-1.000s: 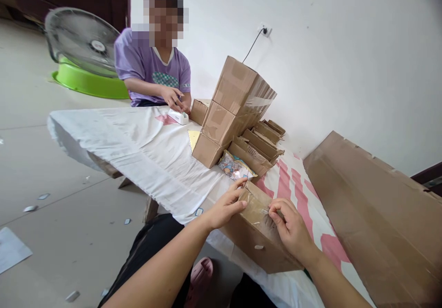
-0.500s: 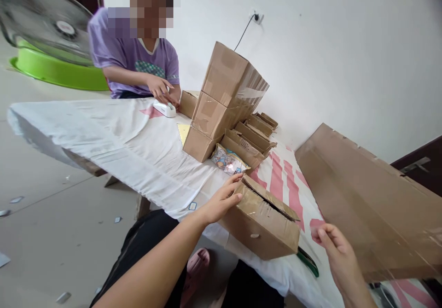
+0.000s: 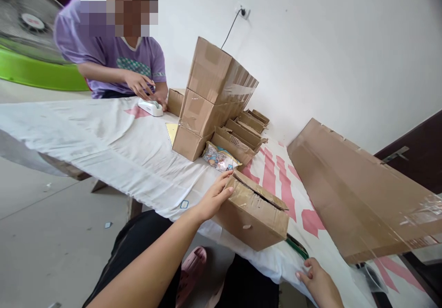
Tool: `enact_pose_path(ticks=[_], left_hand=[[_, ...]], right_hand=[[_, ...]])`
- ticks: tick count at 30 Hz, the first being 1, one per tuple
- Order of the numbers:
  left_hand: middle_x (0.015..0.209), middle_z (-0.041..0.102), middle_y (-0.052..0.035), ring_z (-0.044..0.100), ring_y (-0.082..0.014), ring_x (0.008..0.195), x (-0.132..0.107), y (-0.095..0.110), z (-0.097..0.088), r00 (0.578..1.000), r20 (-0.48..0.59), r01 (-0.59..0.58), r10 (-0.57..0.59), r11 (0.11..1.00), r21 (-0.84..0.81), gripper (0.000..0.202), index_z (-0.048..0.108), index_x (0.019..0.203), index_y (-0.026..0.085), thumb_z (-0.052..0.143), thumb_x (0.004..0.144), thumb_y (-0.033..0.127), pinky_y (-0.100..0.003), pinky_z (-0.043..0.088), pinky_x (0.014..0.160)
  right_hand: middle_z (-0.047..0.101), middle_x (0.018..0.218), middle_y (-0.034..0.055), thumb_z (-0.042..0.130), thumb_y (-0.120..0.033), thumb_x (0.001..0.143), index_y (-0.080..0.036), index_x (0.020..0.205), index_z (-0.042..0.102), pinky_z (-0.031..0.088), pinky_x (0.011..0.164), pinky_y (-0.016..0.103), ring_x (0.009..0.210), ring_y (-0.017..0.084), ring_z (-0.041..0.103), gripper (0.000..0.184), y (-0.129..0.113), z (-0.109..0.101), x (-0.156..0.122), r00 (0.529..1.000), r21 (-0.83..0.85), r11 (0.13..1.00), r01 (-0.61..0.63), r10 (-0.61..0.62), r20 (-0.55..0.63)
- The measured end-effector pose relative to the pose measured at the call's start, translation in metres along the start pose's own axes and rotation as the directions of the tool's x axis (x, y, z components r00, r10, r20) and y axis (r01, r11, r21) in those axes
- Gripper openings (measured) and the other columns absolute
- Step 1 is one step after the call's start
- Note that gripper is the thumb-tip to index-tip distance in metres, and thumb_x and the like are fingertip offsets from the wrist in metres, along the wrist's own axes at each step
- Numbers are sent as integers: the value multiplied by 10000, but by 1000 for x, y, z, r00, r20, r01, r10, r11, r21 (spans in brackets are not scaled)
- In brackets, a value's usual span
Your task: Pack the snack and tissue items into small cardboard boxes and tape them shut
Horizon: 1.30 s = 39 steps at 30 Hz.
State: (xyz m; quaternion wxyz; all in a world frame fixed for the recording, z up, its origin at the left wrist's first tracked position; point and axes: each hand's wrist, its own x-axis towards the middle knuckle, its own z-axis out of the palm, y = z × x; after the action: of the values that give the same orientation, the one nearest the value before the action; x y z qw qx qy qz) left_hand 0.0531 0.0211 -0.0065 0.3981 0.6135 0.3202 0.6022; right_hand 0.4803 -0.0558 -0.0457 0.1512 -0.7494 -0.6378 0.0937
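A small cardboard box [image 3: 253,223] sits at the near edge of the cloth-covered table, its top flaps not lying quite flat. My left hand [image 3: 214,197] grips the box's left end, with fingers over the upper edge and thumb on the near side. A dark green, narrow object [image 3: 297,247] sticks out from beside the box's right end; its kind is unclear. Right by its tip is my right hand [image 3: 319,280], thumb and forefinger apart, with nothing visible between them. Behind the box lies a printed plastic packet [image 3: 221,157].
Stacked cardboard boxes [image 3: 207,107] rise mid-table, with open boxes [image 3: 238,140] beside them. Across the table a person in a purple shirt [image 3: 110,64] has hands at a white tape dispenser [image 3: 151,108]. A large cardboard box [image 3: 352,193] stands at the right, a fan [image 3: 32,22] at left.
My right hand has come down and left to the green object's tip, and its pinched fingers have spread. My left hand stays on the box. The whole view has shifted slightly.
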Motion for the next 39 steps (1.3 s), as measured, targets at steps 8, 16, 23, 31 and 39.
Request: enact_pose_path(ticks=[8,16,23,31,39], left_hand=[[1473,402,-110,283,-336,1413,0,-3,-1,998,-24,55,-59,989,-137,475,722,1042,190,570,846,595,-486,201,1179],[1452,418,-105,254,-332,1426,1,1,-4,996,24,90,-87,970,-225,494,752,950,184,605,806,633,-461,192,1184],[1436,430,-110,268,-310,1424,0,-1,-5,998,18,56,-54,984,-167,513,724,1060,213,563,831,644,-472,204,1182],[1441,417,-133,314,-304,1405,-1,-8,-1,1000,-9,18,-19,993,-117,534,700,1085,193,496,874,639,-471,227,1178],[1480,383,-128,339,-292,1384,-3,-11,3,999,-39,-6,3,996,-87,651,636,1213,172,332,919,666,-462,211,1192]], right_hand=[[690,913,90,514,-463,862,-252,872,610,503,731,397,847,263,630,232,-100,-50,21,829,-32,914,404,-381,-409],[667,975,61,539,-215,909,-235,976,613,484,859,388,965,213,600,101,-232,-71,30,476,-24,507,862,-824,-307],[693,1011,33,521,-240,899,-227,1014,620,505,808,343,921,185,636,152,-275,-55,59,650,78,651,755,-759,40],[683,906,19,517,-174,914,-211,915,618,498,792,332,877,174,616,107,-280,-46,59,523,-34,522,852,-849,74],[676,794,34,533,-247,944,-190,818,631,483,714,310,764,174,618,169,-278,-38,65,323,-213,323,922,-946,-40]])
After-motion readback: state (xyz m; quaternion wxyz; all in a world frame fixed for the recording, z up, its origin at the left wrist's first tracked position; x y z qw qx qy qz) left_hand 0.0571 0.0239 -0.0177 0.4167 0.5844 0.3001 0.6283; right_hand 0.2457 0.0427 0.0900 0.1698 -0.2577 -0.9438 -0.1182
